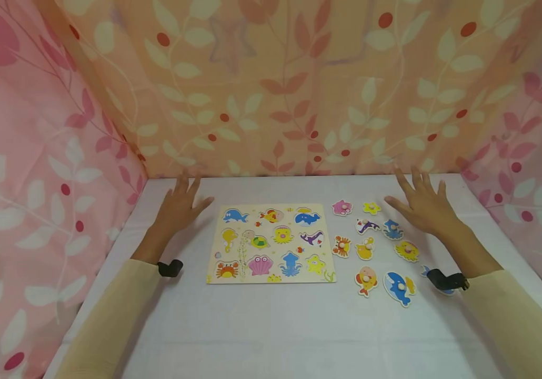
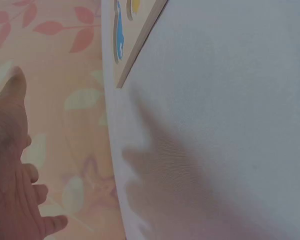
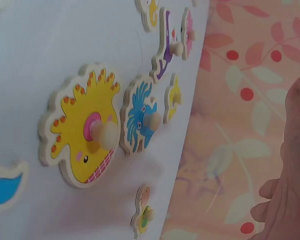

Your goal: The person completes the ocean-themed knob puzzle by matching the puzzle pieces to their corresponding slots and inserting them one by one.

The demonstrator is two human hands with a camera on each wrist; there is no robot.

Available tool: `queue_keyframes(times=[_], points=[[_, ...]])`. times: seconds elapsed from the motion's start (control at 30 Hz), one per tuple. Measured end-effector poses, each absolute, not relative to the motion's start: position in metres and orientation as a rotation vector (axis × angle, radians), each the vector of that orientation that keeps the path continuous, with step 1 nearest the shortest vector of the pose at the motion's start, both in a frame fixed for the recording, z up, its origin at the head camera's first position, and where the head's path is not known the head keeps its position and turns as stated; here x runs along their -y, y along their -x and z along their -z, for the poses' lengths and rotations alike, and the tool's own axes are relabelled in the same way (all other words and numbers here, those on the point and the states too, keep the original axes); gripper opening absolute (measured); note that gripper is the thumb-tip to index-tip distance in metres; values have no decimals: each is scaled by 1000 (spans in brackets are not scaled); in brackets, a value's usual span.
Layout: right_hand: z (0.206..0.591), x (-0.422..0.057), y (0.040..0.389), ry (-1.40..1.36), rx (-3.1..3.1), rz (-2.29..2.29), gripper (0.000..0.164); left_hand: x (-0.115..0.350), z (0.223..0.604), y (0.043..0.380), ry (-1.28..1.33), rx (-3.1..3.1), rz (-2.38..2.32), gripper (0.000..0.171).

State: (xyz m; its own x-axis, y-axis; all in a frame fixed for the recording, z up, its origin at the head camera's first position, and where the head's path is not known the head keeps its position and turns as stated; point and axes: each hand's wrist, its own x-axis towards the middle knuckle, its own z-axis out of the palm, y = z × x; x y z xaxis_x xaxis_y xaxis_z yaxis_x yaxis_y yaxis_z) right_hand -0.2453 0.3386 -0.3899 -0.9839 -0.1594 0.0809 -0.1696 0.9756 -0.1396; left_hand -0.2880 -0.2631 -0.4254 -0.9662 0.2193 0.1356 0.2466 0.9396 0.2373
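A wooden peg-puzzle board [image 1: 266, 208] with printed sea animals lies in the middle of the white table. My left hand [image 1: 178, 208] hovers left of the board, fingers spread and holding nothing. Over the right side, my right hand [image 1: 424, 208] has its fingers spread too and holds nothing. Closest to it are the blue squid piece [image 1: 391, 231], the yellow star piece [image 1: 370, 208] and the yellow octopus piece [image 3: 72, 122], each with a wooden knob. A turtle piece [image 3: 141, 215] shows in the right wrist view; the right hand hides it from the head view.
Other loose pieces lie right of the board: pink shell [image 1: 340, 209], purple whale [image 1: 370, 225], crab [image 1: 337, 250], seahorse [image 1: 363, 252], fish [image 1: 364, 287] and blue whale [image 1: 394, 281]. A blue piece [image 1: 447, 291] is partly hidden under the right wrist. Patterned curtains [image 1: 271, 95] enclose the table.
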Motion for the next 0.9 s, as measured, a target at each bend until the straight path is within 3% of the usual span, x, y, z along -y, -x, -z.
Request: queue_keyframes(times=[0.27,0.77,0.9], points=[[391,-338,224,-278,3045,-282,91,263,426,266,559,3071,382,79],[383,-309,199,-336,3132,-398,88,267,435,221,652,3218,466,85],[382,-293,195,-427,3099,-340,74,266,437,217,669,3222,493,83]])
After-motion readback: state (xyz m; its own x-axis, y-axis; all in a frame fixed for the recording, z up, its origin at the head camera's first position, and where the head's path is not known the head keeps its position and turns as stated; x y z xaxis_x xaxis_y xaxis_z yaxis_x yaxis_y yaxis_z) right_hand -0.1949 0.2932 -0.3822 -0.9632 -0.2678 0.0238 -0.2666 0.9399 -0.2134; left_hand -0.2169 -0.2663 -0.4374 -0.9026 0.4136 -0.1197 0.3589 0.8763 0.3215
